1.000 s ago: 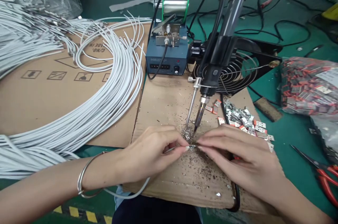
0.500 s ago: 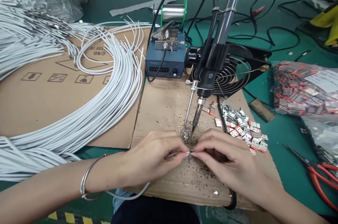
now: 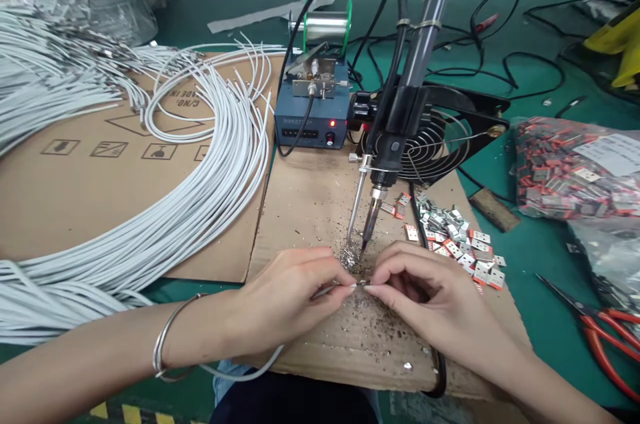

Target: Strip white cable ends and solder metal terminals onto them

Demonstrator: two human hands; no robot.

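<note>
My left hand (image 3: 300, 284) is closed in a pinch round the end of a light grey cable (image 3: 250, 373), which loops back below my wrist. Its fingertips meet those of my right hand (image 3: 425, 291) almost tip to tip, and a small dull sliver shows between them. My right thumb and fingers are pinched at that spot; what they grip is too small to make out. Just above the fingertips, a soldering iron (image 3: 373, 217) in a stand points down, with a thin metal feed tube (image 3: 357, 204) beside it. Solder crumbs (image 3: 349, 259) lie under its tip.
Loose USB plugs (image 3: 463, 244) are heaped right of the iron, near a bag of plugs (image 3: 565, 171). Red-handled pliers (image 3: 595, 324) lie at far right. A blue solder feeder (image 3: 313, 121) with a solder spool (image 3: 327, 27) and a black fan (image 3: 435, 144) stand behind. Bundled cables (image 3: 215, 191) cover the left cardboard.
My fingertips have drawn slightly apart, showing more of the small piece between them. The red light on the solder feeder has become bright. The view has shifted a little.
</note>
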